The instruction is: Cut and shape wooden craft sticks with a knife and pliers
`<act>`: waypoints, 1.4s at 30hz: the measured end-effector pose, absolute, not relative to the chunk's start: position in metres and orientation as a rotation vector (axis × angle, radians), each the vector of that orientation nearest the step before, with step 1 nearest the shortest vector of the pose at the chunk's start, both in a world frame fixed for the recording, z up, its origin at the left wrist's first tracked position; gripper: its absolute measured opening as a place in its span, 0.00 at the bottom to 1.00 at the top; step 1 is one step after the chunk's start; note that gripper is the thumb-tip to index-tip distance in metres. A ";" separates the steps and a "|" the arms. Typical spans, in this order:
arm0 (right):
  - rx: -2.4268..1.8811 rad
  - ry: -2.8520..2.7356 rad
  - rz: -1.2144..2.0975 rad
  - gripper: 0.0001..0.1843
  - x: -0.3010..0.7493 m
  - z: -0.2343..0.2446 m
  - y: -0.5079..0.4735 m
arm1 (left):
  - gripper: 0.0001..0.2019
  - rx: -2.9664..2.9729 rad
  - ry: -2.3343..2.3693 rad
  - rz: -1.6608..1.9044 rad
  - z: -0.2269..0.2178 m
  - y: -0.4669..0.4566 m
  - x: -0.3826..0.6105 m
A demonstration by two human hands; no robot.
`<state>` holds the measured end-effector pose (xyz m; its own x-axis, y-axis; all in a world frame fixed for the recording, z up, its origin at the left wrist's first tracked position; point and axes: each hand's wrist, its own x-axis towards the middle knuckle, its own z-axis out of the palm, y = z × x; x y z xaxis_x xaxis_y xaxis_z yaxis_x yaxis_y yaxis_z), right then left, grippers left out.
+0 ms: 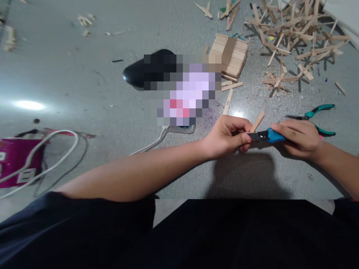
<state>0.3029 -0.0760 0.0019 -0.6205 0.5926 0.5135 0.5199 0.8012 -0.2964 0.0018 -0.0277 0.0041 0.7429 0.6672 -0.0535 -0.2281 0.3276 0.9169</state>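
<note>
Between the thumb and fingers of my left hand is a wooden craft stick, its rounded end pointing up and away to the right. My right hand is wrapped round the blue handle of a utility knife. The knife's dark blade points left and meets the stick close to my left thumb; whether it cuts into the wood I cannot tell. Just beyond my right hand lie needle-nose pliers with teal handles, partly hidden by that hand.
A banded bundle of craft sticks lies beyond my hands, with loose sticks near it. Crossed-stick pieces pile up at the far right. A black case, a pixelated phone-like object, a white cable and a magenta packet lie leftward.
</note>
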 end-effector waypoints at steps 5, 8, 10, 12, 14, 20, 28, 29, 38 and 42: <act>-0.772 -2.403 0.134 0.40 0.299 0.005 -0.075 | 0.27 1.150 0.469 0.561 0.005 -0.027 0.001; -0.758 -2.374 0.103 0.40 0.297 0.005 -0.074 | 0.29 1.141 0.466 0.576 0.005 -0.027 0.000; -0.745 -2.364 0.103 0.41 0.298 0.004 -0.073 | 0.29 1.145 0.446 0.605 0.005 -0.028 0.000; -0.746 -2.362 0.103 0.41 0.299 0.004 -0.072 | 0.27 1.147 0.434 0.638 0.004 -0.028 0.000; -0.772 -2.362 0.092 0.40 0.300 0.003 -0.071 | 0.26 1.130 0.441 0.682 0.004 -0.029 0.000; -0.819 -2.378 0.001 0.38 0.302 0.006 -0.071 | 0.27 1.141 0.514 0.795 0.005 -0.033 0.002; -0.833 -2.396 -0.064 0.44 0.304 0.007 -0.072 | 0.29 1.182 0.549 0.820 0.001 -0.034 0.005; -0.844 -2.397 -0.069 0.44 0.304 0.008 -0.072 | 0.29 1.184 0.550 0.817 0.001 -0.034 0.004; -0.865 -2.387 -0.113 0.45 0.302 0.008 -0.074 | 0.30 1.172 0.550 0.802 0.000 -0.034 0.004; -0.881 -2.396 -0.104 0.47 0.302 0.008 -0.075 | 0.30 1.149 0.534 0.803 0.000 -0.033 0.004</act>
